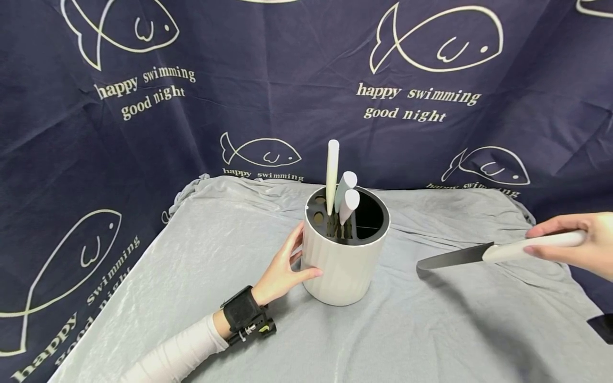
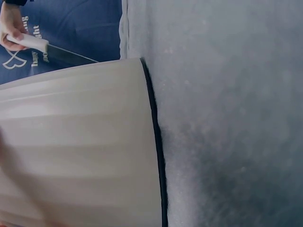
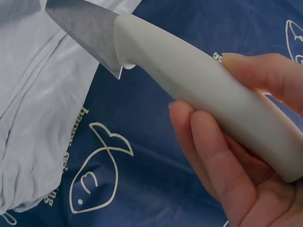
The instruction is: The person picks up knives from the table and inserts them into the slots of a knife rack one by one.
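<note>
A white ribbed knife holder with a black slotted top stands upright on the cloth. My left hand grips its left side, thumb across the front and fingers partly hidden behind. Several slots and a wide opening show in the top; three handles rise from it: a tall cream one, a grey-green one and a pale one. Off to the right, my right hand holds a knife by its white handle, its grey blade pointing left toward the holder. In the right wrist view, thumb and fingers pinch that handle.
Light grey wrinkled cloth covers the table. A dark blue curtain with fish drawings and lettering hangs behind it and down the left side. On my left wrist sits a black strap with a camera.
</note>
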A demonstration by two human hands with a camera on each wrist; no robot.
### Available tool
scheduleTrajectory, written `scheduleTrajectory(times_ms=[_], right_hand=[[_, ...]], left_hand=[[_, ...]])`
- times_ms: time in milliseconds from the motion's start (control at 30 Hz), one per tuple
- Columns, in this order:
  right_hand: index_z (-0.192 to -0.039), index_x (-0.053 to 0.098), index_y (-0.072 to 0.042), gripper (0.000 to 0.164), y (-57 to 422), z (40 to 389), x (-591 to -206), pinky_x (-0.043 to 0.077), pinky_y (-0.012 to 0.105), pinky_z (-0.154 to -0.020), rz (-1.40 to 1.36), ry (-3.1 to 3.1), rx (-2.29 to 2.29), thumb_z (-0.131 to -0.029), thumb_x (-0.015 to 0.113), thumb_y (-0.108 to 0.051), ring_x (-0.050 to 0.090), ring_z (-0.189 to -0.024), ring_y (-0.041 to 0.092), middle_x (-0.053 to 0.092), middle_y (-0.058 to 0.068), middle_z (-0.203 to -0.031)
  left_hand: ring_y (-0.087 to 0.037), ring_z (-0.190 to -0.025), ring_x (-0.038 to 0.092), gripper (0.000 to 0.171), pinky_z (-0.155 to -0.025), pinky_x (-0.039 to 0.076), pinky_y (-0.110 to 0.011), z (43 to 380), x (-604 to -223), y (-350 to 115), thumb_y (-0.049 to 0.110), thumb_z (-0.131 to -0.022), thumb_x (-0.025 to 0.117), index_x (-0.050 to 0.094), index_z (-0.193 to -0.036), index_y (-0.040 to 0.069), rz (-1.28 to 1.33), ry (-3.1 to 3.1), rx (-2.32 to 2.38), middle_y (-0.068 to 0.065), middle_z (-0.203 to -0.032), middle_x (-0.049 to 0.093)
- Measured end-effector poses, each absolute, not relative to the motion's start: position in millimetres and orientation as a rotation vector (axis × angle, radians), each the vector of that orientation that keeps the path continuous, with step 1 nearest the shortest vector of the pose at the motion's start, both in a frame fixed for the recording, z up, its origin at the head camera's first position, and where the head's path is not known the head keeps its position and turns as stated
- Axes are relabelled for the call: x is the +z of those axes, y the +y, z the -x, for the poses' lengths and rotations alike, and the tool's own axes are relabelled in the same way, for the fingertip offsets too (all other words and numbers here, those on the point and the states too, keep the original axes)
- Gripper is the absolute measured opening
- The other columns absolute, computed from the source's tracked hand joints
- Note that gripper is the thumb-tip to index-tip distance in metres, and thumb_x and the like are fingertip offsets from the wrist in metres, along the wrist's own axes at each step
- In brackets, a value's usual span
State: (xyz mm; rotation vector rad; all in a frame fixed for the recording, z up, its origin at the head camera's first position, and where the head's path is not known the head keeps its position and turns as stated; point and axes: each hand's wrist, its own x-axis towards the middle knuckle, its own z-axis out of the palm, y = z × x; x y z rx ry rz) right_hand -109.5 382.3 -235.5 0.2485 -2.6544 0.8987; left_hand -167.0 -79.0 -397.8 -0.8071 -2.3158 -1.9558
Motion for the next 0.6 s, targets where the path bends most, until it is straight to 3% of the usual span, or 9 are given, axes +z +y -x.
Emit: scheduleTrajectory(times_ms=[233, 600], right_hand=[[-0.074, 0.071, -0.036, 0.037, 369.8, 107.1, -231.0, 0.028, 0.023, -0.042, -0.236, -2.707, 0.841, -0.065, 0.084, -0.002, 0.044, -0.051, -0.002, 0.056, -0.020, -0.053], [-0.076, 0.071, -0.036, 0.035, 362.8, 106.1, -228.9, 0.031, 0.018, -0.045, -0.249, -2.746, 0.784, -0.065, 0.086, -0.007, 0.046, -0.054, -0.004, 0.059, -0.021, -0.056]], left_hand=[[-0.024, -0.143, 0.028, 0.101, -0.115, 0.031, -0.047, 166.3, -397.0, -78.7, 0.006, -0.081, 0.079, 0.014, -0.156, 0.022, 0.798, -2.323, -1.942, -0.007, -0.158, 0.026], [-0.026, -0.143, 0.027, 0.104, -0.114, 0.032, -0.049, 166.0, -396.3, -79.1, 0.006, -0.079, 0.080, 0.013, -0.157, 0.020, 0.791, -2.306, -1.950, -0.009, -0.158, 0.024]])
